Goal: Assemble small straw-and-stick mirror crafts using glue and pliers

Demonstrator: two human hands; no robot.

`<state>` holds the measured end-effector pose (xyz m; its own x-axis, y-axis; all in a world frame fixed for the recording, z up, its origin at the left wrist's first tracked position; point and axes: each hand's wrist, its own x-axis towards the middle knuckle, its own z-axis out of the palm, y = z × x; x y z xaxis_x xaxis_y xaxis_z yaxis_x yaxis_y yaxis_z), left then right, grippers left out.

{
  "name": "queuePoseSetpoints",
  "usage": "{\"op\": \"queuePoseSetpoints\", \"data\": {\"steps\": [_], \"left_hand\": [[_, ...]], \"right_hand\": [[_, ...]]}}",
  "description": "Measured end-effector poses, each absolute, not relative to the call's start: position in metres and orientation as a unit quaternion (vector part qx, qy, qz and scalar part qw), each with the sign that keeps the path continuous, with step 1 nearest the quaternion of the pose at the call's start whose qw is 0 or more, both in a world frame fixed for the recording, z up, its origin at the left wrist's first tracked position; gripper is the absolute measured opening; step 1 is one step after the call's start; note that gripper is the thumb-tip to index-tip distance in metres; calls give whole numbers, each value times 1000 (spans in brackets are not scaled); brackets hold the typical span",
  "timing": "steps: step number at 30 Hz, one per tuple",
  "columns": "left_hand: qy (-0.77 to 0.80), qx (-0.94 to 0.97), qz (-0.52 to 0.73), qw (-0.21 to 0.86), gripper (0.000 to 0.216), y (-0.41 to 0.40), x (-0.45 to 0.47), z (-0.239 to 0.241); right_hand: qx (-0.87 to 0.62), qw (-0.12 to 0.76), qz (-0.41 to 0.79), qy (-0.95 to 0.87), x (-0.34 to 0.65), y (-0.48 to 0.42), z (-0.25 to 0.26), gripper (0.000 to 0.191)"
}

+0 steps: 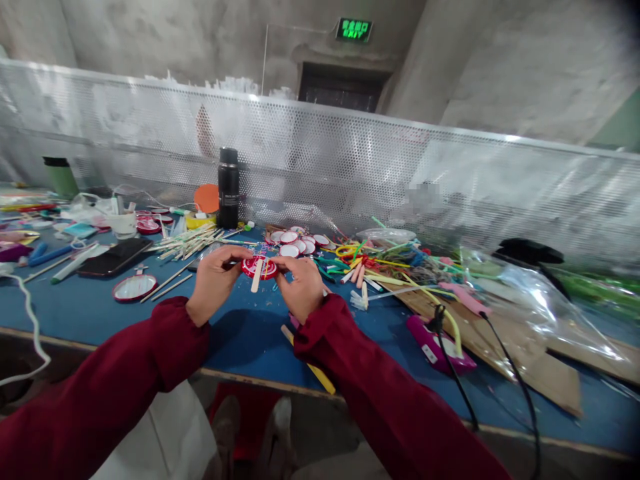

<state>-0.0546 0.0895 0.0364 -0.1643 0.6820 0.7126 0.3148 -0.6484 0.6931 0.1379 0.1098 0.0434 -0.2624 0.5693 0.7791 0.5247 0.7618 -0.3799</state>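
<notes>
My left hand (214, 281) and my right hand (300, 285) meet above the blue table (240, 333), both in dark red sleeves. Between their fingertips they pinch a small red round disc (259, 267) with a wooden stick (257, 276) laid across it, pointing down toward me. Both hands have fingers curled onto the disc's edges, left hand on its left rim, right hand on its right rim. A yellow stick (315, 370) lies on the table under my right wrist.
A black flask (228, 187) stands at the back by a perforated metal screen (350, 167). Loose wooden sticks (193, 241), several red-and-white discs (295, 243), a phone (114, 257), coloured pipe cleaners (390, 263), a pink glue gun (440, 343) with cable, and cardboard (525, 360) crowd the table.
</notes>
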Motion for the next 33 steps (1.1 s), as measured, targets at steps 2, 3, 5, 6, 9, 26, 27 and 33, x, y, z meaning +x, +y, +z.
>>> {"op": "queuePoseSetpoints", "data": {"steps": [2, 3, 5, 6, 9, 26, 27, 33], "left_hand": [[389, 641, 650, 124, 10, 90, -55, 36], [388, 644, 648, 120, 10, 91, -55, 36], [390, 646, 645, 117, 10, 92, -56, 34], [392, 646, 645, 118, 10, 93, -56, 34], [397, 643, 643, 125, 11, 94, -56, 33], [472, 623, 584, 219, 25, 87, -52, 38], [471, 615, 583, 245, 27, 87, -51, 38], [456, 535, 553, 447, 40, 84, -48, 36]], "right_hand": [[-344, 503, 20, -793, 138, 110, 44, 26], [-344, 504, 18, -792, 138, 110, 44, 26], [-345, 504, 15, -791, 138, 110, 43, 27], [-345, 504, 15, -792, 138, 110, 43, 27], [-349, 503, 14, -791, 139, 110, 43, 26], [-387, 490, 174, -761, 140, 116, 38, 31], [-381, 495, 202, -754, 139, 117, 36, 31], [-360, 507, 366, -692, 135, 123, 32, 36]]}}
